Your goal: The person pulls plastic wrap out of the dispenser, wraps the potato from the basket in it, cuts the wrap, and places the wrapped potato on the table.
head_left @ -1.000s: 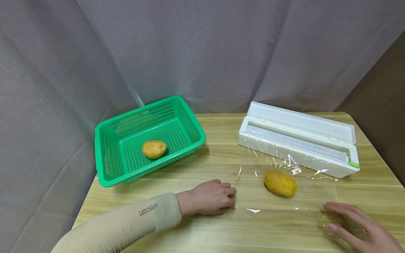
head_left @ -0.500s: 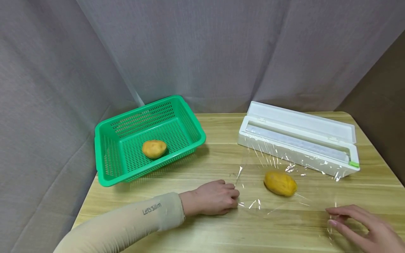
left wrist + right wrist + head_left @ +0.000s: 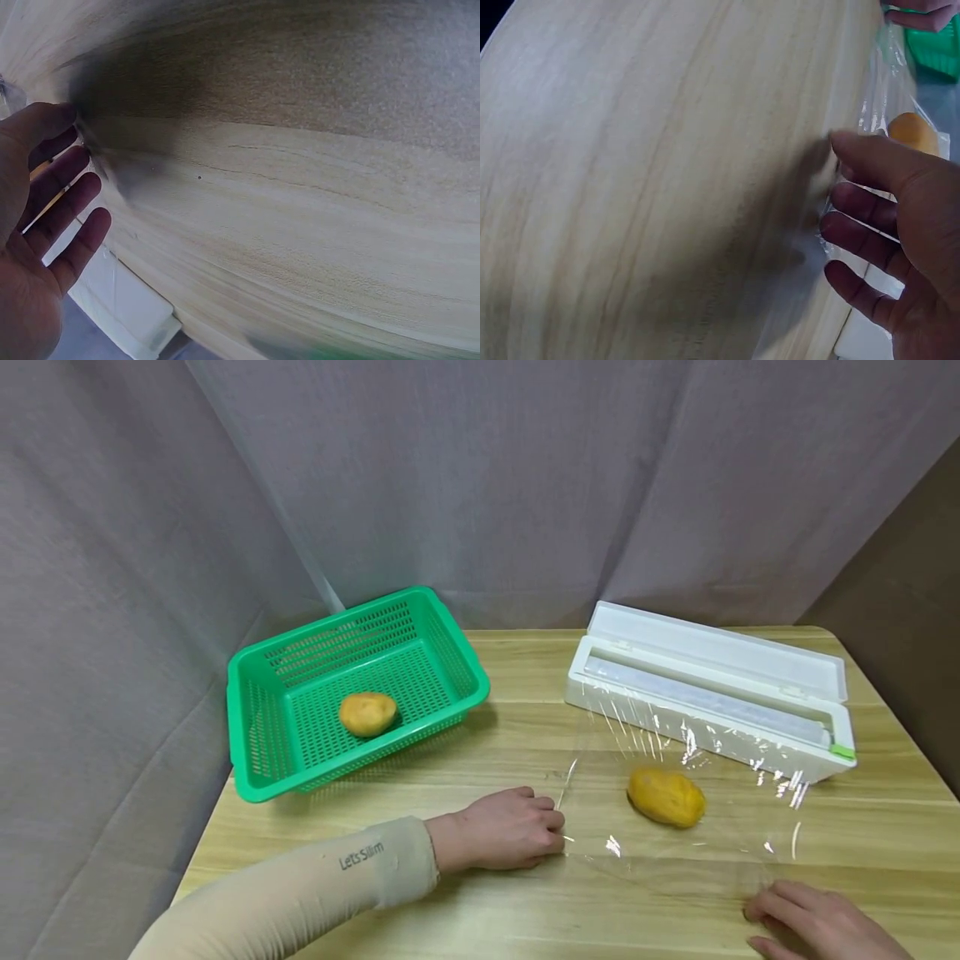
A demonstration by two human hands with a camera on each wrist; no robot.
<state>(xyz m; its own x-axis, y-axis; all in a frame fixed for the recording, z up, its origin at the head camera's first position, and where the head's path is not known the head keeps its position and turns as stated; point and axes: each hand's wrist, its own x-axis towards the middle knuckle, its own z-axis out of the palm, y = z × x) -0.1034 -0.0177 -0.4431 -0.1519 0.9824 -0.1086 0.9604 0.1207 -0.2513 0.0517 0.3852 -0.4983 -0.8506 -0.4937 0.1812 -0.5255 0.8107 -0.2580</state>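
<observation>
A clear sheet of cling film (image 3: 600,860) stretches toward me from a white cling film dispenser (image 3: 720,735), whose lid stands up. My left hand (image 3: 510,829) pinches the film's near left corner between thumb and forefinger, low over the table. At the near right corner, my right hand (image 3: 821,920) has thumb and forefinger together on the film edge; in the right wrist view, this hand's (image 3: 900,202) other fingers are loosely bent. A yellow potato (image 3: 666,797) lies within the film's area, between the hands and the dispenser. Whether film covers it I cannot tell.
A green plastic basket (image 3: 450,693) stands at the back left, with another potato (image 3: 367,714) inside. A grey curtain (image 3: 480,485) hangs behind the wooden table (image 3: 517,668). The dispenser's green cutter tab (image 3: 842,752) is at its right end.
My right hand has moved left and toward me, its thumb and forefinger drawing together on the film. Glints on the film have shifted. The left hand has moved slightly right.
</observation>
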